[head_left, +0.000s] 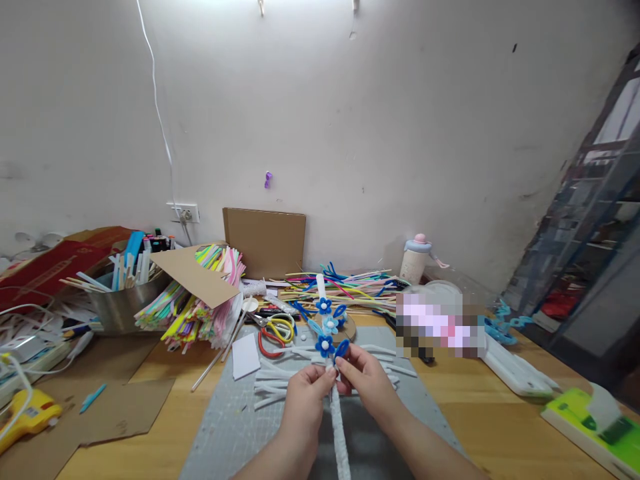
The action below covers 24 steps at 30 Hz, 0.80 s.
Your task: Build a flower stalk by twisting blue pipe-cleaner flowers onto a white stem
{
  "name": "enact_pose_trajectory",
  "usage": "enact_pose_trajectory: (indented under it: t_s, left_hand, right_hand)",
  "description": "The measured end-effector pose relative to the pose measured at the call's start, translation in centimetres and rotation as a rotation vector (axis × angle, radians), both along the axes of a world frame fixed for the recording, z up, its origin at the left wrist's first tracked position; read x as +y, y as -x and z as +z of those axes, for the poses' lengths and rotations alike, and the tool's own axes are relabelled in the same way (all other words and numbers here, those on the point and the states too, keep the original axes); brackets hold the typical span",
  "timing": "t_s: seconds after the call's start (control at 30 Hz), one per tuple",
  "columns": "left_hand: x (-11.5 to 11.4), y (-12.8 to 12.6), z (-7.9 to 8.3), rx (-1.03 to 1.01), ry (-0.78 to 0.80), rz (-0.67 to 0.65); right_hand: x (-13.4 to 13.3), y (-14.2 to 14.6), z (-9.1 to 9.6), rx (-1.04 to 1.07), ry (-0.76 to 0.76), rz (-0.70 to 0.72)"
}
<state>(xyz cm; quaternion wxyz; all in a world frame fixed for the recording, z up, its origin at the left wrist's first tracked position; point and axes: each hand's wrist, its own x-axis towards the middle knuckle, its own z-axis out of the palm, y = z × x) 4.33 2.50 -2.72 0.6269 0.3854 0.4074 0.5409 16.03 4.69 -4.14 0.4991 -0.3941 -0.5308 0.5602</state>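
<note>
A white-wrapped stick (339,427) runs upright between my hands, with blue pipe-cleaner flowers (325,346) with white centres along its upper part. My left hand (309,395) is closed around the stick just below the lowest flower. On the other side, my right hand (365,380) pinches the base of a dark blue pipe-cleaner loop (342,348) against the stick. A lighter blue flower (331,325) sits higher up. Behind and beside my hands, white pipe cleaners (270,387) lie on the grey cutting mat (220,427). My fingertips hide the joint itself.
Scissors with red and yellow handles (273,337) and a white card (246,357) lie left of my hands. Bundled pipe cleaners (187,320), a metal pot (120,307) and a yellow glue gun (30,417) stand further left. A bottle (415,260) is at the back right.
</note>
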Motion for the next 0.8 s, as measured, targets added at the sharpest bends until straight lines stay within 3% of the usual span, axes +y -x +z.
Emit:
enact_pose_trajectory:
  t_s: [0.5,0.8]
  left_hand:
    - [-0.02,0.10,-0.79,-0.033,0.096,-0.029]
    - [0.45,0.35,-0.18,-0.122,0.074,-0.063]
  right_hand:
    - [-0.01,0.34,-0.26,0.121,-0.006,0.037]
    - [-0.52,0.67,-0.36,0.038,-0.041,0.013]
